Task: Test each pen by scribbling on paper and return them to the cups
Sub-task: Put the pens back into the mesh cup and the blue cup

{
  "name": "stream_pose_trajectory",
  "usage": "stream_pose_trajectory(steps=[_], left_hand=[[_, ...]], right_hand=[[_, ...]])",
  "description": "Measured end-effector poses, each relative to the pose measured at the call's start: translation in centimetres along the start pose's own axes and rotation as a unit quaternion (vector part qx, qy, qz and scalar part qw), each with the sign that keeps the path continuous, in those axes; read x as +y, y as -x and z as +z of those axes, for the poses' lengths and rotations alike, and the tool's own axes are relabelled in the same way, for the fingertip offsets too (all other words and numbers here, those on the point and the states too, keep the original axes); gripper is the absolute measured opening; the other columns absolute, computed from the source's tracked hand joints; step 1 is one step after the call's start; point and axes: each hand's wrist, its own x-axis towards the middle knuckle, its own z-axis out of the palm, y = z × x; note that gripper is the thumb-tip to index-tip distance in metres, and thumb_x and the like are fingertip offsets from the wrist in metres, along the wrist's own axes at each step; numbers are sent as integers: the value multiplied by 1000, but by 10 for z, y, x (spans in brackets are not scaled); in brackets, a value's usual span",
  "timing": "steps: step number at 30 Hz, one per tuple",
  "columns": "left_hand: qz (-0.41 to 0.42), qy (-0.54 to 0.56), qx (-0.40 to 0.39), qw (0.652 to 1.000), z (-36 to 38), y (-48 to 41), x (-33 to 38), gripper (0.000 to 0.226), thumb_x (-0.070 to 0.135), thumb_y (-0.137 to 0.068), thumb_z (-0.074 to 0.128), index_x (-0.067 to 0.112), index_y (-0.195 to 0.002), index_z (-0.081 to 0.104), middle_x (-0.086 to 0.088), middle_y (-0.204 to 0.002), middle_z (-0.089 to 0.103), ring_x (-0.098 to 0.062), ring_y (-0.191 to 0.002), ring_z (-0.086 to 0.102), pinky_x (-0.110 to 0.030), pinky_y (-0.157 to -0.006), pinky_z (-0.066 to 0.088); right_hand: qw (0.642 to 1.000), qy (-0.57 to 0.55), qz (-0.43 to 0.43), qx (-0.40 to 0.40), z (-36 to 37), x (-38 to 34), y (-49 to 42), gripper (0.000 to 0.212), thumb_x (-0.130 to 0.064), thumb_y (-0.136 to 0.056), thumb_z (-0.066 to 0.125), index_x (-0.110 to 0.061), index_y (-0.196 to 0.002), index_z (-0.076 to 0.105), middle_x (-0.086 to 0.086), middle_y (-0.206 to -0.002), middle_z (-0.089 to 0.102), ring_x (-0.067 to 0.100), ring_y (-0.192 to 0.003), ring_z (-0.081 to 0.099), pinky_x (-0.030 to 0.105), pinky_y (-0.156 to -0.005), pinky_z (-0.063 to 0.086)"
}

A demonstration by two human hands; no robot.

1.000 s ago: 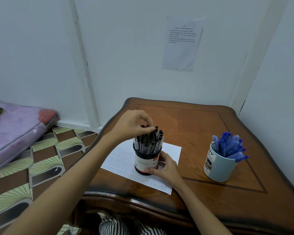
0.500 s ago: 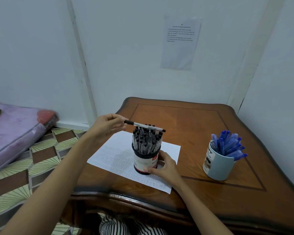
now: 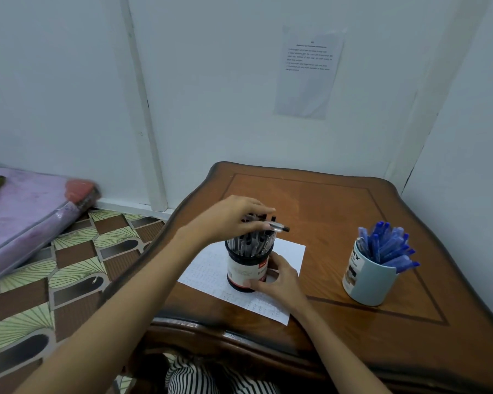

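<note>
The left hand (image 3: pixel 234 220) pinched a pen (image 3: pixel 279 227) just above the cup (image 3: pixel 246 271), its long axis running left to right. The right hand (image 3: pixel 279 280) gripped the cup's near-right side. Bare paper (image 3: pixel 205 271) lay left of the cup, nearer the left hand.

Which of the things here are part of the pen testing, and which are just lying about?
In use: left hand pinching a black pen; right hand gripping the black cup; paper sheet; pale mug of blue pens.
Lying about: wall notice; purple mattress; patterned floor.
</note>
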Motion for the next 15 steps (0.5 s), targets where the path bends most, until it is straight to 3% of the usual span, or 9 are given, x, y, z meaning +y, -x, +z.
stream_pose_trajectory(steps=[5, 8, 11, 15], left_hand=[[12, 11, 55, 998, 1, -2, 2, 24, 27, -86, 66, 18, -107, 72, 6, -110, 67, -8, -100, 59, -37, -86, 51], [3, 115, 148, 982, -6, -1, 7, 19, 16, -86, 65, 14, -105, 69, 3, -98, 68, -11, -91, 64, -32, -85, 54], [-3, 247, 236, 940, -20, -3, 16, 36, 0, -92, 53, 22, -120, 52, 3, -94, 65, -13, -82, 68, -25, -78, 55], [26, 337, 279, 899, -38, -6, 28, 62, -5, -97, 39, 37, -139, 23, -7, -98, 53, -19, -88, 68, -34, -79, 57]], right_hand=[[1000, 0, -3, 0, 0, 0, 0, 76, -33, -66, 85, -23, -131, 47, -4, -127, 54, 8, -112, 52, 22, -92, 45], [1000, -2, -10, 0, 0, 0, -1, 77, -34, -64, 86, -23, -130, 48, -3, -128, 56, 9, -114, 53, 23, -93, 45], [1000, -11, -12, -3, -1, 1, -1, 76, -31, -64, 86, -22, -130, 48, -3, -128, 56, 9, -115, 52, 22, -93, 45], [1000, -16, -7, -1, 0, 2, 0, 74, -31, -64, 86, -25, -128, 48, -3, -126, 56, 11, -114, 53, 22, -92, 45]])
